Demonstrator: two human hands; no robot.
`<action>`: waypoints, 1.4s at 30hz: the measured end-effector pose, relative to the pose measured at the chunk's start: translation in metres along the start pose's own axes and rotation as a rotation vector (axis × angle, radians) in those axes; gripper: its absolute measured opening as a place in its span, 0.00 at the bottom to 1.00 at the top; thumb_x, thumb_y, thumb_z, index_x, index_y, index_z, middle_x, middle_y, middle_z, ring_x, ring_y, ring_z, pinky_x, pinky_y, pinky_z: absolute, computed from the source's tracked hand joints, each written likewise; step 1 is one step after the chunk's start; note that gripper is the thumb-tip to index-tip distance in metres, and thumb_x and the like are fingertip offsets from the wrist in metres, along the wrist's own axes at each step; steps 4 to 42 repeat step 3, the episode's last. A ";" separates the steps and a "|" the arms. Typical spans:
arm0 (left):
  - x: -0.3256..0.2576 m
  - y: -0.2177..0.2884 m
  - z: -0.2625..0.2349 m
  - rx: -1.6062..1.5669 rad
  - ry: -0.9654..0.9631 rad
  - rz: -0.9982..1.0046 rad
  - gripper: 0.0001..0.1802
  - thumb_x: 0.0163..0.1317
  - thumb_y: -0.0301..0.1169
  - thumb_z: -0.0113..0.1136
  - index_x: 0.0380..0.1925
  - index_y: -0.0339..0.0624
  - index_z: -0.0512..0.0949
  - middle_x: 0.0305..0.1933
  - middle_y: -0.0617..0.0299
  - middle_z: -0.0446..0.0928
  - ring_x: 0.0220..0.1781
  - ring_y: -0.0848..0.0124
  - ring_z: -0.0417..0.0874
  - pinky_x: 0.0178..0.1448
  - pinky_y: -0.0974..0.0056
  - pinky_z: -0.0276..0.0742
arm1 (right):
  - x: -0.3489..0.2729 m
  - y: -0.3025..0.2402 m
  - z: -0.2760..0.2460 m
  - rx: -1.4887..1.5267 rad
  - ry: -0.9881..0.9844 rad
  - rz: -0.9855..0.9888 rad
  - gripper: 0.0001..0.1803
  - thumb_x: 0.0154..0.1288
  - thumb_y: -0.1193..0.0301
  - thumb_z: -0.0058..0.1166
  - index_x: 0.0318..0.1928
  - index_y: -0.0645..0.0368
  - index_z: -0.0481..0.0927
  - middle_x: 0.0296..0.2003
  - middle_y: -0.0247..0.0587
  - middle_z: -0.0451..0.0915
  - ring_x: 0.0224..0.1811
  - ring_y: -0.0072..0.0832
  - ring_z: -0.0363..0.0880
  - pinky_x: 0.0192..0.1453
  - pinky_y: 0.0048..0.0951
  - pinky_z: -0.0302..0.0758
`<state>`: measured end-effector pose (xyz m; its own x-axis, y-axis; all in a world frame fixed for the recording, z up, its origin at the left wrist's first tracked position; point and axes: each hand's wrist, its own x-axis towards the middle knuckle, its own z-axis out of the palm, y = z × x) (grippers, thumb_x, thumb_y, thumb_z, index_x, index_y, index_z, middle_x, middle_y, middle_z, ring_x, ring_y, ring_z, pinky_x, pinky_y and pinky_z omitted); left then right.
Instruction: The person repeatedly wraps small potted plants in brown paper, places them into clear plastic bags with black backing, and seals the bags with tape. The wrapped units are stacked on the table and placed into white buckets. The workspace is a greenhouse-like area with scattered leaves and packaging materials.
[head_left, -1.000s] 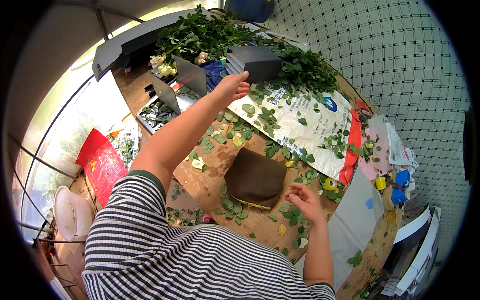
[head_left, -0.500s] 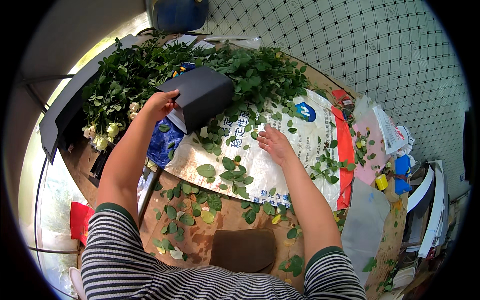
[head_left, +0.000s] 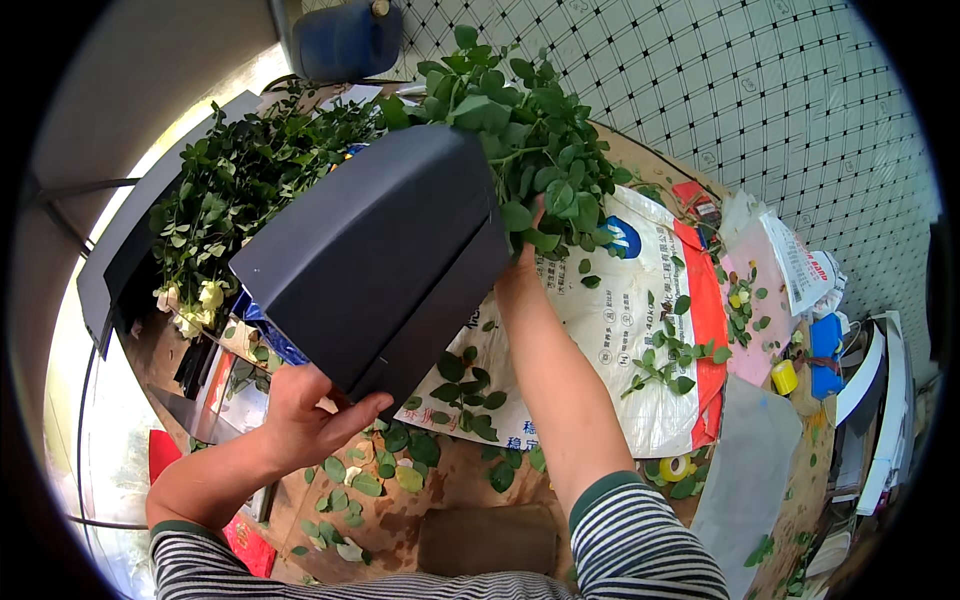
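A large dark grey board wrap (head_left: 390,240) is raised and tilted over the table's middle. Its lower edge is pinched by my left hand (head_left: 310,415), thumb outside and some fingertips hidden. From the far end of the wrap spreads a thick bunch of leafy green stems (head_left: 555,150). My right hand (head_left: 525,245) is closed around these stems beside the wrap, its fingers mostly covered by leaves. What lies inside the wrap is hidden. Under it is a white printed sack (head_left: 600,330) with a red border, strewn with loose leaves.
More leafy stems (head_left: 250,160) with pale cream roses (head_left: 190,305) lie at the left. At the right are a yellow tape roll (head_left: 784,377), a blue tape dispenser (head_left: 826,355) and a grey sheet (head_left: 745,470). A blue jerrycan (head_left: 345,42) stands at the back.
The wrap has come up and nearer, with the leafy stems lifted beside it. My left hand has moved down to its lower edge; my right hand, open before, has gone into the leaves.
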<state>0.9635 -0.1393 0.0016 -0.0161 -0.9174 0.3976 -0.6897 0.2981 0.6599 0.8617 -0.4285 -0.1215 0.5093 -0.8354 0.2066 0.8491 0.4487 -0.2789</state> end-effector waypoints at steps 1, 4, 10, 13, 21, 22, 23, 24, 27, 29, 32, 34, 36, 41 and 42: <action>-0.003 0.012 -0.006 0.185 -0.038 0.133 0.11 0.46 0.25 0.67 0.31 0.36 0.78 0.26 0.60 0.77 0.28 0.73 0.81 0.29 0.71 0.75 | 0.001 0.000 0.015 0.015 -0.043 -0.081 0.42 0.57 0.35 0.36 0.63 0.51 0.60 0.62 0.38 0.62 0.63 0.38 0.60 0.67 0.40 0.56; -0.018 0.018 -0.007 0.361 -0.002 0.315 0.18 0.41 0.29 0.69 0.36 0.39 0.80 0.41 0.53 0.77 0.47 0.56 0.77 0.56 0.50 0.67 | 0.011 0.000 0.023 0.139 -0.164 -0.053 0.43 0.55 0.34 0.40 0.64 0.49 0.60 0.62 0.38 0.61 0.63 0.38 0.60 0.67 0.40 0.55; -0.018 0.018 -0.007 0.361 -0.002 0.315 0.18 0.41 0.29 0.69 0.36 0.39 0.80 0.41 0.53 0.77 0.47 0.56 0.77 0.56 0.50 0.67 | 0.011 0.000 0.023 0.139 -0.164 -0.053 0.43 0.55 0.34 0.40 0.64 0.49 0.60 0.62 0.38 0.61 0.63 0.38 0.60 0.67 0.40 0.55; -0.018 0.018 -0.007 0.361 -0.002 0.315 0.18 0.41 0.29 0.69 0.36 0.39 0.80 0.41 0.53 0.77 0.47 0.56 0.77 0.56 0.50 0.67 | 0.011 0.000 0.023 0.139 -0.164 -0.053 0.43 0.55 0.34 0.40 0.64 0.49 0.60 0.62 0.38 0.61 0.63 0.38 0.60 0.67 0.40 0.55; -0.018 0.018 -0.007 0.361 -0.002 0.315 0.18 0.41 0.29 0.69 0.36 0.39 0.80 0.41 0.53 0.77 0.47 0.56 0.77 0.56 0.50 0.67 | 0.011 0.000 0.023 0.139 -0.164 -0.053 0.43 0.55 0.34 0.40 0.64 0.49 0.60 0.62 0.38 0.61 0.63 0.38 0.60 0.67 0.40 0.55; -0.018 0.018 -0.007 0.361 -0.002 0.315 0.18 0.41 0.29 0.69 0.36 0.39 0.80 0.41 0.53 0.77 0.47 0.56 0.77 0.56 0.50 0.67 | 0.011 0.000 0.023 0.139 -0.164 -0.053 0.43 0.55 0.34 0.40 0.64 0.49 0.60 0.62 0.38 0.61 0.63 0.38 0.60 0.67 0.40 0.55; -0.018 0.018 -0.007 0.361 -0.002 0.315 0.18 0.41 0.29 0.69 0.36 0.39 0.80 0.41 0.53 0.77 0.47 0.56 0.77 0.56 0.50 0.67 | 0.011 0.000 0.023 0.139 -0.164 -0.053 0.43 0.55 0.34 0.40 0.64 0.49 0.60 0.62 0.38 0.61 0.63 0.38 0.60 0.67 0.40 0.55; -0.018 0.018 -0.007 0.361 -0.002 0.315 0.18 0.41 0.29 0.69 0.36 0.39 0.80 0.41 0.53 0.77 0.47 0.56 0.77 0.56 0.50 0.67 | 0.011 0.000 0.023 0.139 -0.164 -0.053 0.43 0.55 0.34 0.40 0.64 0.49 0.60 0.62 0.38 0.61 0.63 0.38 0.60 0.67 0.40 0.55; -0.018 0.018 -0.007 0.361 -0.002 0.315 0.18 0.41 0.29 0.69 0.36 0.39 0.80 0.41 0.53 0.77 0.47 0.56 0.77 0.56 0.50 0.67 | 0.011 0.000 0.023 0.139 -0.164 -0.053 0.43 0.55 0.34 0.40 0.64 0.49 0.60 0.62 0.38 0.61 0.63 0.38 0.60 0.67 0.40 0.55; -0.018 0.018 -0.007 0.361 -0.002 0.315 0.18 0.41 0.29 0.69 0.36 0.39 0.80 0.41 0.53 0.77 0.47 0.56 0.77 0.56 0.50 0.67 | 0.011 0.000 0.023 0.139 -0.164 -0.053 0.43 0.55 0.34 0.40 0.64 0.49 0.60 0.62 0.38 0.61 0.63 0.38 0.60 0.67 0.40 0.55; -0.018 0.018 -0.007 0.361 -0.002 0.315 0.18 0.41 0.29 0.69 0.36 0.39 0.80 0.41 0.53 0.77 0.47 0.56 0.77 0.56 0.50 0.67 | 0.011 0.000 0.023 0.139 -0.164 -0.053 0.43 0.55 0.34 0.40 0.64 0.49 0.60 0.62 0.38 0.61 0.63 0.38 0.60 0.67 0.40 0.55; -0.018 0.018 -0.007 0.361 -0.002 0.315 0.18 0.41 0.29 0.69 0.36 0.39 0.80 0.41 0.53 0.77 0.47 0.56 0.77 0.56 0.50 0.67 | 0.011 0.000 0.023 0.139 -0.164 -0.053 0.43 0.55 0.34 0.40 0.64 0.49 0.60 0.62 0.38 0.61 0.63 0.38 0.60 0.67 0.40 0.55; -0.018 0.018 -0.007 0.361 -0.002 0.315 0.18 0.41 0.29 0.69 0.36 0.39 0.80 0.41 0.53 0.77 0.47 0.56 0.77 0.56 0.50 0.67 | 0.011 0.000 0.023 0.139 -0.164 -0.053 0.43 0.55 0.34 0.40 0.64 0.49 0.60 0.62 0.38 0.61 0.63 0.38 0.60 0.67 0.40 0.55; -0.018 0.018 -0.007 0.361 -0.002 0.315 0.18 0.41 0.29 0.69 0.36 0.39 0.80 0.41 0.53 0.77 0.47 0.56 0.77 0.56 0.50 0.67 | 0.011 0.000 0.023 0.139 -0.164 -0.053 0.43 0.55 0.34 0.40 0.64 0.49 0.60 0.62 0.38 0.61 0.63 0.38 0.60 0.67 0.40 0.55; -0.018 0.018 -0.007 0.361 -0.002 0.315 0.18 0.41 0.29 0.69 0.36 0.39 0.80 0.41 0.53 0.77 0.47 0.56 0.77 0.56 0.50 0.67 | 0.011 0.000 0.023 0.139 -0.164 -0.053 0.43 0.55 0.34 0.40 0.64 0.49 0.60 0.62 0.38 0.61 0.63 0.38 0.60 0.67 0.40 0.55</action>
